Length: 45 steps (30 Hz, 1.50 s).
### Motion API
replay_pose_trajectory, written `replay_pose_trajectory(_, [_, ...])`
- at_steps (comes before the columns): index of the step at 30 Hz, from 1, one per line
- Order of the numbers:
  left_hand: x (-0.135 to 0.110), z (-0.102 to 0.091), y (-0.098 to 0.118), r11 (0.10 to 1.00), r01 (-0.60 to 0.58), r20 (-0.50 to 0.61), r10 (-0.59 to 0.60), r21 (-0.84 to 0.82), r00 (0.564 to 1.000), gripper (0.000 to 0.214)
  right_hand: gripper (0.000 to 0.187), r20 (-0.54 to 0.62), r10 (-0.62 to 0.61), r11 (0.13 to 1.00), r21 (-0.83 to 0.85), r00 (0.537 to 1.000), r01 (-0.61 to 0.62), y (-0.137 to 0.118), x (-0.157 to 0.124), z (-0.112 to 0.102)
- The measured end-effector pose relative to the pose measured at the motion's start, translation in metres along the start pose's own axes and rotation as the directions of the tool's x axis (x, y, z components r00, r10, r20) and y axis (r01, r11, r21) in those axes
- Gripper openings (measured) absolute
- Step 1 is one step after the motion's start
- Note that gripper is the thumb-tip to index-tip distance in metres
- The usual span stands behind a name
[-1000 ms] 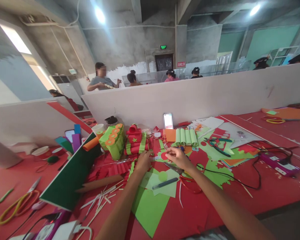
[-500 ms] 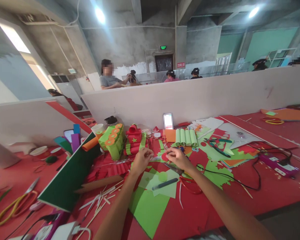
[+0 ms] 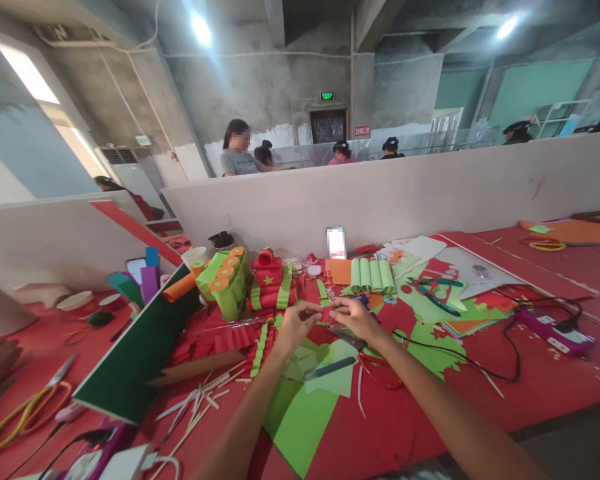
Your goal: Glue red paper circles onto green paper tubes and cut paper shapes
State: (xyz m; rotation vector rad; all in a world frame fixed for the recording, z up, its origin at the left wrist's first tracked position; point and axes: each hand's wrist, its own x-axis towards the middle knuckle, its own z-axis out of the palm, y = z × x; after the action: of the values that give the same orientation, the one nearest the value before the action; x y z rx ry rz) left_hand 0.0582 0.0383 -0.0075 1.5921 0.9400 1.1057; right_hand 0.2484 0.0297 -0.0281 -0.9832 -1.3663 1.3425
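1. Left hand (image 3: 293, 327): thumb and fingers closed in a pinch on one end of the small red paper piece (image 3: 326, 312). The piece is held just above the red table (image 3: 530, 393), in front of the red roll stack (image 3: 273, 283).
2. Right hand (image 3: 356, 317): fingertips closed on the other end of the same piece, so the two hands nearly touch.
3. Step in hand, as judged: fine fingertip work on the piece, either folding or joining; it is too small to tell which. Further handling calls for a steady two-handed pinch, since the piece looks thin and slight.
4. Tools nearby: red-handled scissors (image 3: 365, 360) lie partly under the right forearm. A blue pen-like tool (image 3: 330, 367) lies on pale paper beside the light-green sheet (image 3: 300, 420).
5. Containers: a white paper cup (image 3: 195, 255) stands behind the green box with orange discs (image 3: 225, 280), its contents hidden. The contents of the shallow white dish (image 3: 75, 301) at far left are unclear. The inside of the dark pot (image 3: 223, 240) by the partition is not visible.
6. Light-green paper tubes (image 3: 373, 275) lie side by side beyond the hands
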Motion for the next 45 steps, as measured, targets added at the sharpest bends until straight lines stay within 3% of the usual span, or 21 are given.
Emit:
replay_pose_trajectory(8, [-0.0017, 0.0076, -0.0006, 0.999, -0.036, -0.035, 0.036, 0.003, 0.999, 0.031, 0.038, 0.032, 0.018, 0.996, 0.082, 0.999, -0.020, -0.0009, -0.0019, 0.0019])
replay_pose_trajectory(20, [-0.0024, 0.0065, -0.0035, 0.964, 0.142, 0.021, -0.140, -0.224, 0.990, 0.040, 0.027, -0.067, -0.050, 0.998, -0.049, 0.996, 0.047, -0.0016, 0.0013, 0.0038])
replay_pose_trajectory(45, [-0.0002, 0.0038, -0.0055, 0.986, 0.092, -0.014, -0.095, -0.140, 0.995, 0.035, 0.027, -0.091, -0.060, 0.992, -0.116, 0.994, 0.050, -0.0056, -0.0008, 0.0029])
